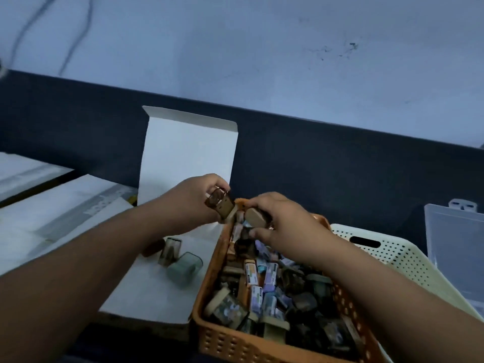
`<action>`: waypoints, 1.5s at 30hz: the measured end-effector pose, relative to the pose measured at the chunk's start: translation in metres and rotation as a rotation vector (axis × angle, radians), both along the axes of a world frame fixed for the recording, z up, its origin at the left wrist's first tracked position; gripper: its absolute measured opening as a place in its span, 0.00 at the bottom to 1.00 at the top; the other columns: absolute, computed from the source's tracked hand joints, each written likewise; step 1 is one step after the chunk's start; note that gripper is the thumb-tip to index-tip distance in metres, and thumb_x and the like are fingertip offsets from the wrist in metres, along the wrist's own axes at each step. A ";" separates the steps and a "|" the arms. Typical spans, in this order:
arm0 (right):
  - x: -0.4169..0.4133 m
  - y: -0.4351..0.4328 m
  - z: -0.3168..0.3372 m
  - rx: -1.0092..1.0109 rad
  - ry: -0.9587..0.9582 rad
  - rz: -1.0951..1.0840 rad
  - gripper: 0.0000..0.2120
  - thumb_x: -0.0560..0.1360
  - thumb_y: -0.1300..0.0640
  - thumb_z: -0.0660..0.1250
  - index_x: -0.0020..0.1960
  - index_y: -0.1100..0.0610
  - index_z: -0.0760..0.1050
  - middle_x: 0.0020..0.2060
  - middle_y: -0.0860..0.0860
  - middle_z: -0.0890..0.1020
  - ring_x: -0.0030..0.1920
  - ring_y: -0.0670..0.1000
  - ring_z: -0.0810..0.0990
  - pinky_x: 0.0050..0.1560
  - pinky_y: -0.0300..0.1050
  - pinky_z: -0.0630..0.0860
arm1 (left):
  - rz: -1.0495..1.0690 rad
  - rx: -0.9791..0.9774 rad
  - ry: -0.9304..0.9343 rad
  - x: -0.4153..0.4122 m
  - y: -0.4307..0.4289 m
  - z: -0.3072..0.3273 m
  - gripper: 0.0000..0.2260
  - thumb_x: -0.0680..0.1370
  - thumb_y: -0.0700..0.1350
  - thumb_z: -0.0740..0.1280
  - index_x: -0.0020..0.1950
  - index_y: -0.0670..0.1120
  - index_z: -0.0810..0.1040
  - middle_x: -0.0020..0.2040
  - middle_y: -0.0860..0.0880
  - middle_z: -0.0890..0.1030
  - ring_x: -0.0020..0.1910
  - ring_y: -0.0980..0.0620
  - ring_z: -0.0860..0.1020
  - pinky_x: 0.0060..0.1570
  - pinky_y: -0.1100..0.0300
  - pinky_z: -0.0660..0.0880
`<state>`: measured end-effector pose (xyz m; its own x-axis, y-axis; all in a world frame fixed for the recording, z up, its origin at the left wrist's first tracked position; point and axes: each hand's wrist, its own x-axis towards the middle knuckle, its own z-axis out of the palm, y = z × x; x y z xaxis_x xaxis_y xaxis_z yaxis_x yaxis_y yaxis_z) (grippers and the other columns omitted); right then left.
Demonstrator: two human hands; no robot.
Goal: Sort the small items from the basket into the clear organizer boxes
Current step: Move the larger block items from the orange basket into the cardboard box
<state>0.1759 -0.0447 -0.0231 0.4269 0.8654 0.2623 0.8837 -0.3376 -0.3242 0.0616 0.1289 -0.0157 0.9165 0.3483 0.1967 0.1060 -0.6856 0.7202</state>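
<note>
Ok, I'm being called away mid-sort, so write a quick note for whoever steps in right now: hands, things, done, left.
Left hand grips a brown item at the far end of the orange basket.
Right hand grips a tan item beside it.
The open white box, left of the basket, holds three small items.
The clear box stands far right, past the cream basket; its contents cannot be seen.
Done: a few items out.
Left: the orange basket is nearly full; both held items need placing.
</note>
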 end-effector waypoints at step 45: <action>0.008 -0.049 -0.027 -0.584 0.323 -0.131 0.19 0.73 0.45 0.70 0.63 0.45 0.72 0.55 0.47 0.79 0.54 0.51 0.78 0.58 0.53 0.76 | -0.237 0.447 0.268 0.057 -0.047 -0.046 0.25 0.75 0.44 0.69 0.72 0.50 0.67 0.68 0.50 0.70 0.65 0.51 0.70 0.63 0.57 0.69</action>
<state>0.1843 -0.0934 -0.0500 0.5166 0.7621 -0.3903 0.7130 -0.6353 -0.2969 0.1189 0.0816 -0.0617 0.9976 0.0639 0.0273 0.0517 -0.9446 0.3240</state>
